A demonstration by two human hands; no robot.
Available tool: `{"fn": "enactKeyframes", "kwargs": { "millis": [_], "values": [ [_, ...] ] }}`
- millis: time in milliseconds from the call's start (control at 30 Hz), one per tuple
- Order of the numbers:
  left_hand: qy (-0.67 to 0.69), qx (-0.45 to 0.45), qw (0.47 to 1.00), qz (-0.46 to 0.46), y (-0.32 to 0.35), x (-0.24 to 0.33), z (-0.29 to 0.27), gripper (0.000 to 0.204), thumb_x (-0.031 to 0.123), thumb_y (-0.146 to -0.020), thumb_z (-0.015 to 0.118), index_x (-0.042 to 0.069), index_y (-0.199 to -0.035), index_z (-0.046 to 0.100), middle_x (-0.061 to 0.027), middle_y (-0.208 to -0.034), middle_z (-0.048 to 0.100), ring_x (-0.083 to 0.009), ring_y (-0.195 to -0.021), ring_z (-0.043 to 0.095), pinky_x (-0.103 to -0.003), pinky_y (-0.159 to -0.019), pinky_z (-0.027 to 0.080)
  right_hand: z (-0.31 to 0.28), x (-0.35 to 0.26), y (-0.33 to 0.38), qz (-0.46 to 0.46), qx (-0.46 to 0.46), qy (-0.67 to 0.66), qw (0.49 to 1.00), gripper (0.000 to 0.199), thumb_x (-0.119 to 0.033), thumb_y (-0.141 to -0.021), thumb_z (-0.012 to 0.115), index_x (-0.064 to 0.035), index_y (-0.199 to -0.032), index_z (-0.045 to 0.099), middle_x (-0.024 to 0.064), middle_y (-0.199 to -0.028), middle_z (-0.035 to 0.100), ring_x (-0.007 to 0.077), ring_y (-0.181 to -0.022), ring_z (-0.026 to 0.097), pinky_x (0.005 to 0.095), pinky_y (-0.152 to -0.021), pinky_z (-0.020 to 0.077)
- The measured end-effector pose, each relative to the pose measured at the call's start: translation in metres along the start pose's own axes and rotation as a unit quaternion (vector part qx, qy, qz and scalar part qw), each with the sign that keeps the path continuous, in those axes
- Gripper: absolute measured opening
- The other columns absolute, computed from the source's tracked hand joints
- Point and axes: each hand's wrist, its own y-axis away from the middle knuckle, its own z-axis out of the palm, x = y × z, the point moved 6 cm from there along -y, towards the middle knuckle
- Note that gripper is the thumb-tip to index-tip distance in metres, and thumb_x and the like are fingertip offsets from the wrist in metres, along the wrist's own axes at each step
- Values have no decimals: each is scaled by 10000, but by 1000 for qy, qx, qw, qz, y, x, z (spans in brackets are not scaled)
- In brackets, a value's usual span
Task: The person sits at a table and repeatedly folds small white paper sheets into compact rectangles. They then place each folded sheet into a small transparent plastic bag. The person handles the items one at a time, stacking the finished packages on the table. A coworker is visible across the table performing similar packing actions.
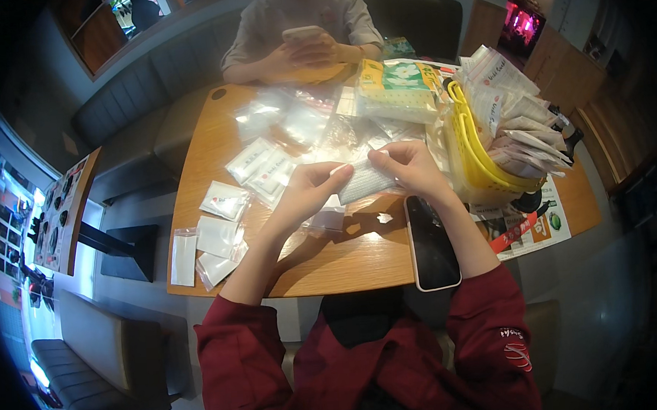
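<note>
Two hands hold one small packet above the wooden worktop

The left hand (309, 187) and the right hand (408, 164) are both closed on a small white flat packet (364, 179), each hand pinching one end of it between thumb and fingers. The packet is held a little above the middle of the light brown wooden worktop (346, 263), toward its near edge.

A black smartphone with a pale case (431, 243) lies flat at the near edge of the worktop, just under the right forearm. Several small clear plastic bags with white contents (219, 237) are spread near the left edge and the near left corner. More clear empty bags (287, 122) lie in a loose pile toward the far edge. A yellow plastic basket full of white paper sachets (490, 170) stands at the right side, near the right hand. A flat pack with yellow and green print (400, 90) rests toward the far right corner.

At the far edge another person sits, and that person's hands (309, 51) hold a phone
</note>
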Motion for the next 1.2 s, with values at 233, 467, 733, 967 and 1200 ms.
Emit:
{"fn": "enactKeyframes", "kwargs": {
  "millis": [233,467,733,967,1200],
  "values": [
    [-24,7,1000,16,1,6,3,387,298,-906,584,-42,-1084,631,-48,-889,656,-91,-811,565,-242,-738,454,-6,6,-3,61,-11,3,998,262,-251,-838,679,4,-896,680,12,-775,661,51,-685,569,187,-609,434],
    [-11,30,999,17,0,1,4,345,212,-850,662,-36,-1088,632,-88,-934,673,-118,-857,612,-254,-759,478,0,-1,0,46,-64,-45,996,267,-267,-850,659,-21,-954,674,6,-847,660,56,-745,566,211,-668,440],
    [-35,-60,997,-45,1,-10,18,319,170,-832,690,-12,-1089,636,-63,-932,671,-88,-828,596,-242,-749,478,-1,4,0,50,-2,-1,999,310,-296,-875,639,10,-888,689,8,-790,658,38,-720,548,206,-662,436],
    [-23,-53,996,-63,4,-7,16,329,181,-827,694,-16,-1083,635,-70,-900,671,-93,-788,604,-252,-695,488,-3,2,-1,-11,49,-2,999,329,-285,-866,651,31,-789,704,7,-658,637,32,-604,521,206,-549,419],
    [-47,-88,991,-90,3,-2,19,414,225,-821,697,-43,-1123,604,-137,-990,663,-166,-920,621,-296,-824,480,-6,-8,2,-53,66,20,996,288,-248,-862,652,30,-813,707,16,-671,651,41,-624,539,202,-565,427]
  ]
}}
